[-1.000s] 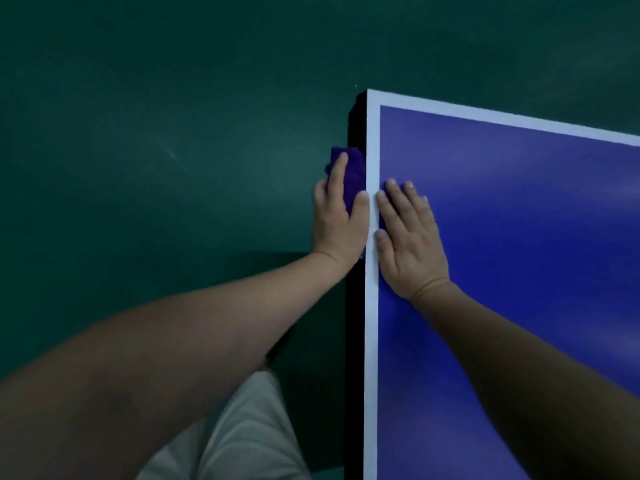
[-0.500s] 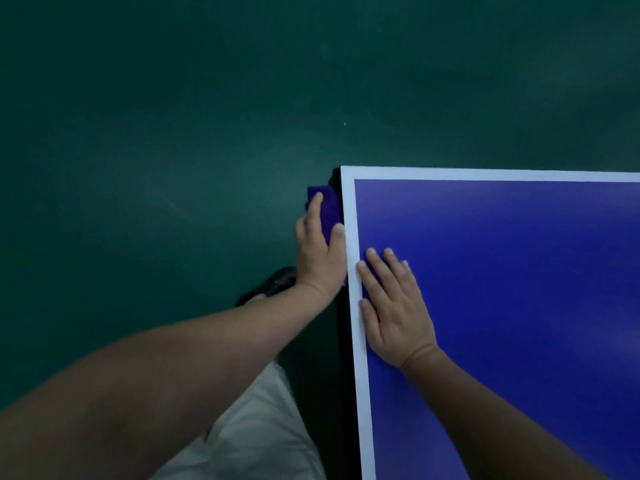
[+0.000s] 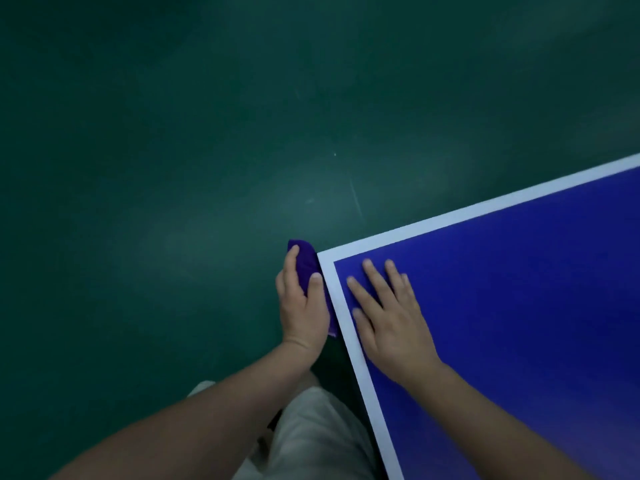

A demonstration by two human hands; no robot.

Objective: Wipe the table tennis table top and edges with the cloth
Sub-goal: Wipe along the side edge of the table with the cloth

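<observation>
The blue table tennis table (image 3: 519, 323) with a white border line fills the lower right; its corner lies at the centre of the view. My left hand (image 3: 302, 306) holds a purple cloth (image 3: 305, 263) against the table's left side edge, just below the corner, thumb near the white line. Most of the cloth is hidden under the palm. My right hand (image 3: 388, 317) lies flat on the blue top beside the edge, fingers spread and straight.
Dark green floor (image 3: 173, 168) surrounds the table on the left and beyond the corner. My light trouser leg (image 3: 311, 441) shows below, close to the table's side.
Both hands have slid along the side edge up to the table's corner, the cloth moving with my left hand. The view has swung, so the table now sits lower and tilted.
</observation>
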